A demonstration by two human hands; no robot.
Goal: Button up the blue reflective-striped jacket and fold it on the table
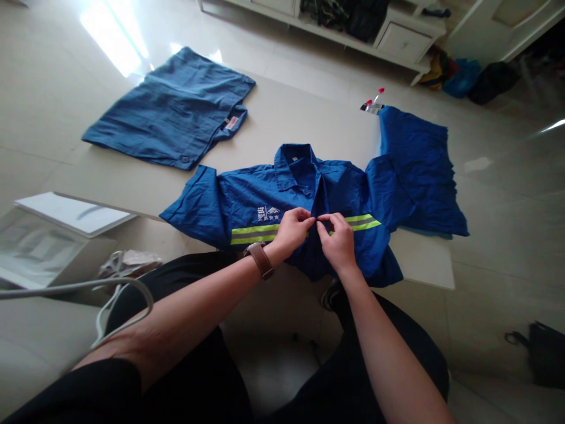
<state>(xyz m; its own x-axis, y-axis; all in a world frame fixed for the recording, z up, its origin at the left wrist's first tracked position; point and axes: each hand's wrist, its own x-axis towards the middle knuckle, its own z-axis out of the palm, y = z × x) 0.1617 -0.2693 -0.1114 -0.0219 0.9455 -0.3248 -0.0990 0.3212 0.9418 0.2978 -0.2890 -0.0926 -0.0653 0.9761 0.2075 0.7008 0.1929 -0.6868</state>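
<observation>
1. I see a blue work shirt (282, 206) lying front-up on the near edge of a low pale table (309, 118). The cloth is matte woven cotton, with a folded collar, short sleeves and a glossy yellow-and-grey reflective band across the chest.
2. My left hand (291, 229) has its fingertips pressed together, pinching the shirt's front placket at the band. A brown strap watch (260, 259) sits on that wrist.
3. My right hand (338, 235) meets it just beside, at 3 o'clock of the left, thumb and forefinger also pinching the placket edge. Whether a button lies between them I cannot tell.
4. At 2 o'clock from the shirt a second bright blue garment (415, 171) lies rumpled and touches the shirt's sleeve.
5. Beyond it, at 1 o'clock, a small clip with red tips (373, 103) rests on the table edge.
6. At 10 o'clock, well apart, a folded duller blue garment (176, 112) lies flat.
7. At 9 o'clock, off the table, stands a clear plastic box (39, 247) with a white lid; its contents are too blurred to read.
</observation>
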